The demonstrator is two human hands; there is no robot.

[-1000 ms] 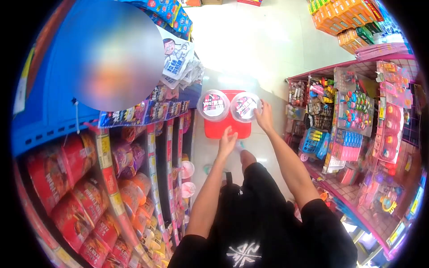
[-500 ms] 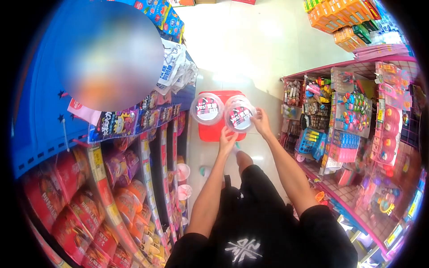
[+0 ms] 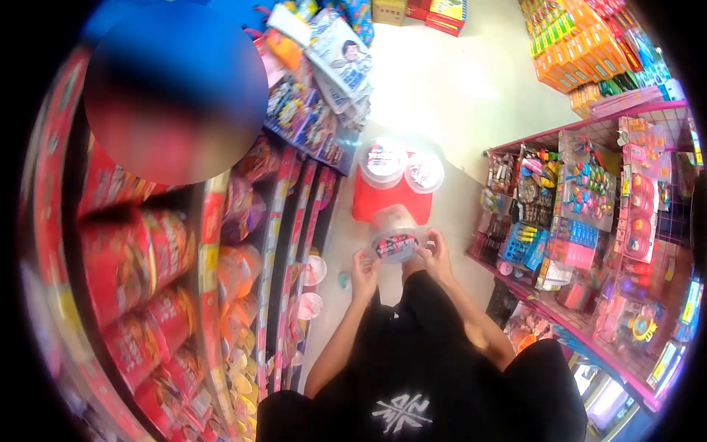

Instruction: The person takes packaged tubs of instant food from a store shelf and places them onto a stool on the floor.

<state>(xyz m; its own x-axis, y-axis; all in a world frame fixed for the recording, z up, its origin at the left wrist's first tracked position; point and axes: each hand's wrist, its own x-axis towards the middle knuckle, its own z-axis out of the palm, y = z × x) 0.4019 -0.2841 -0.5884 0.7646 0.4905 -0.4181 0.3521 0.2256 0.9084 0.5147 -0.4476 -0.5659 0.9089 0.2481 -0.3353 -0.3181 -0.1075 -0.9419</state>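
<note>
A clear round tub (image 3: pixel 396 234) with a dark and white label is held between both hands, tilted toward me. My left hand (image 3: pixel 364 274) grips its left side and my right hand (image 3: pixel 436 258) its right side. Beyond it a red stool-like surface (image 3: pixel 373 202) bears two more clear tubs, a left one (image 3: pixel 384 162) and a right one (image 3: pixel 424 172), both with white printed labels on top.
Shelves with red noodle tubs (image 3: pixel 135 258) stand close on the left, under hanging snack packets (image 3: pixel 308 121). On the right runs a pink rack (image 3: pixel 508 140) of small toys. Orange boxes (image 3: pixel 578 55) are stacked at the upper right, and pale floor (image 3: pixel 449 81) lies ahead.
One tub has come off the red surface toward my body, between my hands. Two tubs now show on that surface. The view has shifted, and the left shelves look nearer.
</note>
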